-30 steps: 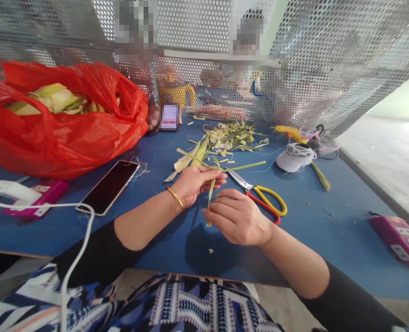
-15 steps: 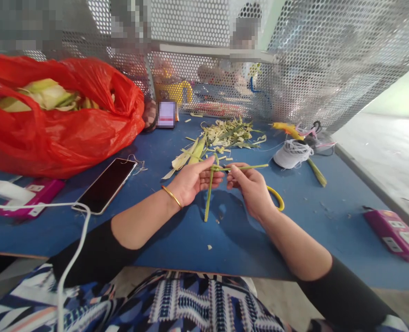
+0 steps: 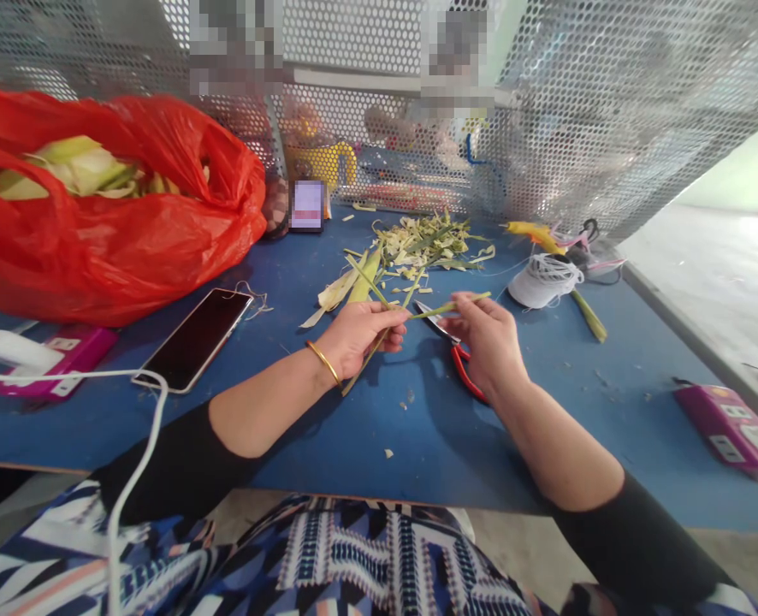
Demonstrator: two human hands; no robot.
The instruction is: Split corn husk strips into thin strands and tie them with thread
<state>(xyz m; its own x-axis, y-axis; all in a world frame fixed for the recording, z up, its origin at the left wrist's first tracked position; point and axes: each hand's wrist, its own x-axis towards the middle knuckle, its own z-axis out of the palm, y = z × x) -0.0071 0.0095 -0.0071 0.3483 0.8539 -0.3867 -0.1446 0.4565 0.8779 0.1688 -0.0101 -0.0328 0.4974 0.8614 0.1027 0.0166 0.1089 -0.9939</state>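
Observation:
My left hand (image 3: 371,332), with a gold bangle at its wrist, pinches the crossing of several narrow green leaf strips (image 3: 366,364) between thumb and fingers. Strips stick out from this crossing away from me, toward me and to the right. The strip end (image 3: 444,310) pointing right is pinched in my right hand (image 3: 487,335), and it spans the gap between both hands. Under my right hand lie scissors (image 3: 461,370) with a red handle, partly covered by the hand. Wide pale-green leaves (image 3: 364,278) lie just beyond my left hand.
Leaf scraps (image 3: 423,241) are heaped behind the hands. A red bag (image 3: 161,248) of leaves and a phone (image 3: 196,338) are on the left. White thread (image 3: 542,281) and a purple power strip (image 3: 731,428) are right. A perforated metal screen (image 3: 379,128) closes off the back.
My right hand has shifted slightly right, baring the scissors' blades and red handle. A yellow loop by its wrist is now hidden. The leaf strips have turned, and my left fingers have closed further.

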